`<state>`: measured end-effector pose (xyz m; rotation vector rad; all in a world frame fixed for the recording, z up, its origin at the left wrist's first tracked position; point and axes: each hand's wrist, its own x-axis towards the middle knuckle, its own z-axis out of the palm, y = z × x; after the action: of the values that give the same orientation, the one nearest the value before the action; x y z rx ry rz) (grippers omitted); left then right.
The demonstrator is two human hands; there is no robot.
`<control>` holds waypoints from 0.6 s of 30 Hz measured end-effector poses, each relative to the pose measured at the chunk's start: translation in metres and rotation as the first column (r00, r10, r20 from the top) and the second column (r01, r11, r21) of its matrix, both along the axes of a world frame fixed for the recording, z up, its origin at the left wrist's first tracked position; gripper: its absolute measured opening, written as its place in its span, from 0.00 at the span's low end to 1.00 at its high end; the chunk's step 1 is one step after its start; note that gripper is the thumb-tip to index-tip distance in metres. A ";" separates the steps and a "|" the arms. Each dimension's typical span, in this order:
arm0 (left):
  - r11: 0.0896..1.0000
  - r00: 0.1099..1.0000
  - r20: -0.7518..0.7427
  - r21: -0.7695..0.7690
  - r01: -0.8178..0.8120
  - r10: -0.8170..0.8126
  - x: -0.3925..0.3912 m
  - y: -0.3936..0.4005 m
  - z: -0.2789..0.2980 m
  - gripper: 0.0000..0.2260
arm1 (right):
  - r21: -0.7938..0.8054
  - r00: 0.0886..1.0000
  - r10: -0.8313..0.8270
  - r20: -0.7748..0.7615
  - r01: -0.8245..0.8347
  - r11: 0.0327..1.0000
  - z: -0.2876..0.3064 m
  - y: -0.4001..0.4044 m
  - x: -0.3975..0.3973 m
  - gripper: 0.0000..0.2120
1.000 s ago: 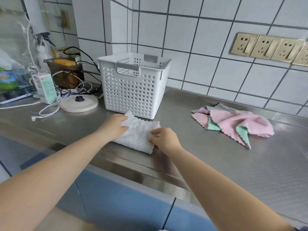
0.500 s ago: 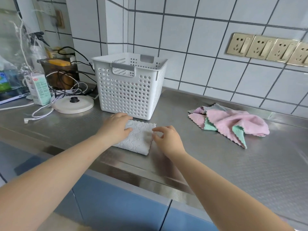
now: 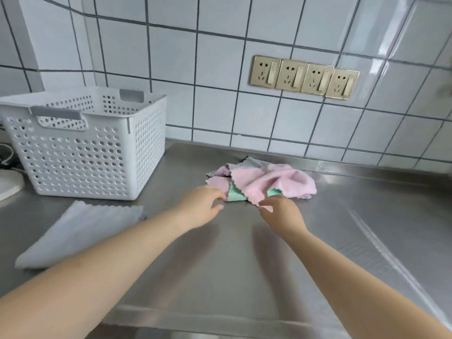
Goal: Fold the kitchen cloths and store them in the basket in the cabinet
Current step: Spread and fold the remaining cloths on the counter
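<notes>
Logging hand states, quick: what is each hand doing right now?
Left hand: open, fingertips at the edge of the pile of pink and green cloths, gripping nothing.
Right hand: open, reaching to the pile, holding nothing.

Counter [image 3: 244, 277] was brushed steel, semi-glossy; basket [image 3: 80, 165] matt white perforated plastic; cloths [image 3: 269, 184] fluffy microfibre w/ zigzag edges; wall tiles [image 3: 215, 69] glazed, shiny.

Both hands have left the folded grey cloth [image 3: 80, 231], which now lies alone before the basket [image 3: 83, 148]. Left hand [image 3: 200, 209] and right hand [image 3: 281, 214] have moved right to the near edge of the pink-and-green pile [image 3: 264, 184], fingers extended.
</notes>
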<state>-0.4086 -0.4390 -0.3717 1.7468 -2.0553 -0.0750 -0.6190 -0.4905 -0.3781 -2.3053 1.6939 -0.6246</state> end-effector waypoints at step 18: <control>0.973 0.993 0.114 -0.232 -0.010 0.037 -0.052 -0.107 -0.026 0.21 | -0.270 0.995 0.055 -0.088 -0.077 0.960 0.002 -0.061 -0.033 0.09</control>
<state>-0.4607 -0.5456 -0.3980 1.6653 -2.0312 0.2712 -0.6522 -0.5513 -0.3757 -2.5962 1.6456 -0.8088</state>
